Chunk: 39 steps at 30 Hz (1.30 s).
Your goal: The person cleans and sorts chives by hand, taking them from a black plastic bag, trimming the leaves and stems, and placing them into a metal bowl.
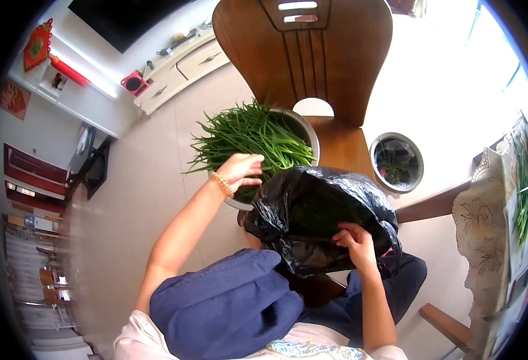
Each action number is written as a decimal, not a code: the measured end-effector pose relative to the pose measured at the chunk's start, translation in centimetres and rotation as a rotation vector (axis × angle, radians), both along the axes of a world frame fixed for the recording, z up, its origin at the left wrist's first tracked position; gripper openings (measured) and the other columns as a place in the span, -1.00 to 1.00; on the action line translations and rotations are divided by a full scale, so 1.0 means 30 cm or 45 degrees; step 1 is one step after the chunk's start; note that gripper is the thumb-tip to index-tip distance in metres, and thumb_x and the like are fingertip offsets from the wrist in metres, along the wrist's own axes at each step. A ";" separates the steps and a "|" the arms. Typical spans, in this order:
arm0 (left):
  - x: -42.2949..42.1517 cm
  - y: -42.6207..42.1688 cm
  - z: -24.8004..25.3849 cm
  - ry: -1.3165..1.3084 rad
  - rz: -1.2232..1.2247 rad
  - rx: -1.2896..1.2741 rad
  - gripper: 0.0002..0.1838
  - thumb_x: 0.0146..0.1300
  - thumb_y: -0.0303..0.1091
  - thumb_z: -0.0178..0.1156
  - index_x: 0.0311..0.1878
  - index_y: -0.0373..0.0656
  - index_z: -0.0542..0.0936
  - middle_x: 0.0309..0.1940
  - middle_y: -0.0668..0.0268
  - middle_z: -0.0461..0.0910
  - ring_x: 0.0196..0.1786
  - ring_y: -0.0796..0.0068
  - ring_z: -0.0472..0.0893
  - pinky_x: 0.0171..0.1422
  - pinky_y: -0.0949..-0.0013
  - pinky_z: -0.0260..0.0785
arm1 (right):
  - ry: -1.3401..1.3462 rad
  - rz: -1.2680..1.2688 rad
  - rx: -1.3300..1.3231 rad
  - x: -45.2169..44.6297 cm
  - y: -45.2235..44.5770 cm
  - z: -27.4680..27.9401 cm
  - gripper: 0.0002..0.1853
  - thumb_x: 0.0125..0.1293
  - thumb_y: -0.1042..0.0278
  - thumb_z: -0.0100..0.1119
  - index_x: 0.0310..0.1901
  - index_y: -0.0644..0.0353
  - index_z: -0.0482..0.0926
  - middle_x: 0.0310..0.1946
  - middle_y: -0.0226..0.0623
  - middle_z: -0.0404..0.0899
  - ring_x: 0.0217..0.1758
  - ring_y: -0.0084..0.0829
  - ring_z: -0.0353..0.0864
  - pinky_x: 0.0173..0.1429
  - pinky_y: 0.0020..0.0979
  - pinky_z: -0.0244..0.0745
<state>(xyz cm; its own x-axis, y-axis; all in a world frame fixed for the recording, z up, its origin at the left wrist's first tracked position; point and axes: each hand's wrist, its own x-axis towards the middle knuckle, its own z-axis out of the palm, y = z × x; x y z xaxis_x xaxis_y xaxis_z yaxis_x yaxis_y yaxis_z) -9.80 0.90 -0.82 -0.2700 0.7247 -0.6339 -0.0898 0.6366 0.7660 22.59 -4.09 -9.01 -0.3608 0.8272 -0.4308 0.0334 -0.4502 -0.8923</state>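
A heap of long green chives (252, 135) fills a metal basin (312, 133) that rests at the front of a wooden chair. My left hand (241, 171), wearing a beaded bracelet, is over the near side of the chives with its fingers apart and nothing visible in them. A black plastic bag (300, 255) lies across my lap with its mouth facing up; its inside is dark, with faint green showing. My right hand (355, 243) is at the bag's mouth, fingers bent and pinching what looks like its near edge.
The wooden chair (303, 54) stands directly ahead. On the floor to its right is a round bin (420, 165) with a dark liner and some green scraps. At far right, a table with a lace cloth (480, 234) bears more chives (525, 180).
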 end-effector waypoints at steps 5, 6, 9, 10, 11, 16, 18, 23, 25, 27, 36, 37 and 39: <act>0.092 -0.046 0.111 0.906 -0.226 0.846 -0.78 0.26 -0.32 0.06 -0.10 -0.21 0.51 -0.26 0.41 0.54 -0.23 0.65 0.48 -0.20 0.52 0.37 | -0.195 0.043 0.197 0.004 0.007 -0.055 -0.71 0.26 0.45 0.02 -0.02 0.43 0.42 -0.35 -0.21 0.58 -0.31 -0.52 0.53 -0.18 -0.52 0.46; 0.163 -0.073 0.173 0.932 -0.357 0.904 -0.81 0.22 -0.34 0.08 -0.16 -0.21 0.53 -0.27 0.38 0.55 -0.23 0.58 0.50 -0.17 0.49 0.38 | -0.229 0.083 0.275 0.004 0.006 -0.063 -0.70 0.26 0.44 0.03 -0.01 0.40 0.41 -0.35 -0.23 0.59 -0.30 -0.49 0.54 -0.19 -0.47 0.47; 0.303 -0.130 0.243 1.177 -1.057 1.269 -0.88 0.07 -0.41 0.19 -0.31 -0.19 0.56 -0.33 0.28 0.55 -0.19 0.33 0.52 -0.07 0.36 0.38 | -0.553 0.456 0.611 0.012 -0.003 -0.002 -0.70 0.13 0.34 0.14 -0.09 0.25 0.51 -0.37 0.02 0.57 -0.27 -0.09 0.57 -0.15 -0.26 0.45; 0.340 -0.146 0.226 1.151 -1.242 1.358 -0.84 -0.02 -0.41 0.23 -0.32 -0.18 0.56 -0.29 0.25 0.54 -0.14 0.21 0.51 -0.02 0.30 0.38 | -0.633 0.580 0.713 0.013 -0.008 -0.006 -0.70 0.12 0.31 0.14 -0.11 0.25 0.52 -0.37 0.03 0.56 -0.26 -0.05 0.55 -0.15 -0.21 0.44; 0.363 -0.170 0.194 1.224 -1.381 1.382 -0.83 -0.02 -0.34 0.25 -0.33 -0.16 0.56 -0.19 0.27 0.52 -0.02 0.27 0.48 0.12 0.23 0.30 | -0.704 0.711 0.820 0.012 -0.018 -0.018 -0.70 0.11 0.28 0.14 -0.14 0.25 0.53 -0.37 0.05 0.55 -0.26 -0.02 0.53 -0.14 -0.15 0.43; 0.410 -0.245 0.073 1.662 -1.846 1.161 -0.71 -0.05 -0.15 0.24 -0.34 -0.16 0.59 0.02 0.27 0.47 0.29 0.31 0.24 0.41 -0.04 -0.17 | -0.909 0.984 0.956 0.041 -0.068 -0.033 -0.77 0.14 0.24 0.08 -0.37 0.25 0.54 -0.57 -0.02 0.54 -0.43 -0.04 0.56 -0.21 -0.11 0.43; 0.399 -0.246 0.057 1.839 -1.879 0.994 -0.65 -0.05 -0.08 0.22 -0.33 -0.17 0.62 0.04 0.26 0.45 0.33 0.28 0.17 0.41 -0.10 -0.27 | -0.932 0.995 0.877 0.053 -0.072 -0.006 -0.78 0.13 0.26 0.10 -0.37 0.26 0.55 -0.54 0.01 0.54 -0.41 -0.02 0.55 -0.22 -0.12 0.43; 0.377 -0.247 0.062 2.112 -1.800 0.732 -0.58 -0.04 -0.03 0.20 -0.24 -0.19 0.62 0.09 0.24 0.41 0.36 0.24 0.09 0.42 -0.12 -0.33 | -0.978 0.980 0.730 0.056 -0.040 0.044 -0.79 0.14 0.27 0.12 -0.35 0.26 0.56 -0.50 0.05 0.53 -0.40 0.02 0.54 -0.26 -0.10 0.42; 0.380 -0.247 0.074 2.208 -1.693 0.557 -0.49 -0.02 0.05 0.17 -0.15 -0.19 0.60 0.11 0.25 0.39 0.39 0.23 0.03 0.43 -0.11 -0.37 | -1.053 0.885 0.756 0.059 -0.017 0.052 -0.77 0.15 0.26 0.11 -0.26 0.26 0.55 -0.49 0.07 0.53 -0.37 0.02 0.54 -0.26 -0.10 0.42; 0.372 -0.244 0.081 2.334 -1.626 0.457 -0.47 0.00 0.08 0.15 -0.12 -0.19 0.59 0.14 0.25 0.37 0.40 0.23 0.00 0.43 -0.11 -0.39 | -1.225 0.837 0.788 0.069 0.011 0.044 -0.64 0.14 0.24 0.12 -0.06 0.25 0.45 -0.49 0.09 0.54 -0.35 0.03 0.55 -0.25 -0.11 0.44; 0.310 -0.222 0.135 2.538 -1.267 0.170 -0.28 -0.13 0.15 0.25 0.00 -0.23 0.49 0.32 0.28 0.15 0.45 0.36 -0.18 0.42 -0.12 -0.45 | -1.363 0.478 1.171 0.181 0.089 0.012 -0.41 0.04 0.20 0.23 0.07 0.35 0.33 0.01 0.13 0.38 0.14 0.01 0.31 0.22 -0.19 0.21; 0.314 -0.220 0.140 2.541 -1.278 0.130 -0.26 -0.14 0.15 0.25 0.04 -0.20 0.47 0.34 0.30 0.09 0.46 0.35 -0.20 0.42 -0.12 -0.45 | -1.396 0.467 1.300 0.183 0.097 0.006 -0.39 0.02 0.19 0.25 0.08 0.36 0.32 -0.03 0.10 0.42 0.06 0.01 0.39 0.15 -0.19 0.27; 0.328 -0.225 0.141 2.519 -1.295 0.241 -0.24 -0.16 0.14 0.26 0.08 -0.17 0.45 0.35 0.29 0.07 0.46 0.32 -0.19 0.42 -0.13 -0.45 | -1.435 0.544 1.181 0.170 0.101 0.013 -0.36 0.00 0.21 0.27 0.10 0.36 0.31 -0.12 0.05 0.47 -0.06 0.01 0.47 0.04 -0.18 0.36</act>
